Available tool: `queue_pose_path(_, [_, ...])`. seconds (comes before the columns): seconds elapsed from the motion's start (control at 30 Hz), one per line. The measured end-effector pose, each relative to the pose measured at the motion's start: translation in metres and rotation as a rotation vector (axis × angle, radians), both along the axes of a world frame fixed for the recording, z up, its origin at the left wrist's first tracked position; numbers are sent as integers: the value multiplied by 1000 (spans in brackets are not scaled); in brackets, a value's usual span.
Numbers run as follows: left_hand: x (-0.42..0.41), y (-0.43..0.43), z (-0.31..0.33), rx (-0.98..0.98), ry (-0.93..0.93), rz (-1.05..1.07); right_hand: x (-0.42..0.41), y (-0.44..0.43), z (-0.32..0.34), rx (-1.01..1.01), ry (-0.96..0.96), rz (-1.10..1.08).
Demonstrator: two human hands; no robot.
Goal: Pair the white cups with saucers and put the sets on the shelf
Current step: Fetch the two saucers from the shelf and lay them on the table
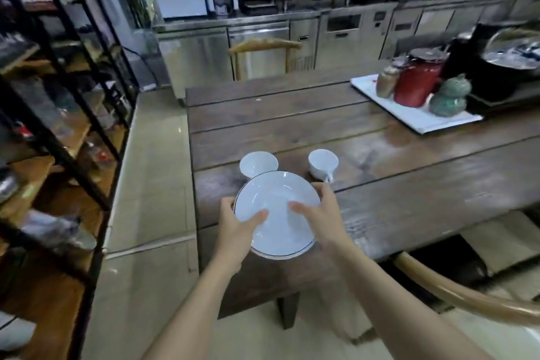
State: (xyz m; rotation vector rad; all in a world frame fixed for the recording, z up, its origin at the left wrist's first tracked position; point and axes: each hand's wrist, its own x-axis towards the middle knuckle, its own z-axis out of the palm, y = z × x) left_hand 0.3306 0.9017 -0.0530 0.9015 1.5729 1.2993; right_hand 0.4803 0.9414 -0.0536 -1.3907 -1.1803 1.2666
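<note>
Both hands hold a white saucer point(276, 199) with a thin dark rim, or a small stack of them, above the near left corner of the dark wooden table point(380, 190). My left hand point(238, 228) grips its left edge with the thumb lying across the top. My right hand point(317, 213) grips the right edge the same way. One white cup point(257, 162) stands on the table just behind the saucer, partly hidden by it. A second white cup point(323, 163) stands to the right, its handle pointing toward me.
A black metal shelf point(58, 140) with wooden boards and blurred items runs along the left. A white tray point(409, 114) at the table's far right carries a red pot and ceramic jars. Wooden chairs stand at the far end point(263, 47) and near right point(467, 298). Steel counters line the back.
</note>
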Motion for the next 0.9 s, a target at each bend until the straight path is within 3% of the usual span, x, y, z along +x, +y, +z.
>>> queue_pose_path(0.23, [34, 50, -38, -163, 25, -24, 36, 51, -46, -158, -184, 31])
queue_pose_path(0.4, [36, 76, -64, -297, 166, 56, 37, 84, -67, -232, -369, 163])
queue_pose_path(0.6, [43, 94, -71, -443, 279, 101, 36, 107, -77, -196, -521, 274])
queue_pose_path(0.9, [44, 101, -75, -576, 273, 63, 39, 115, -90, -64, -884, 393])
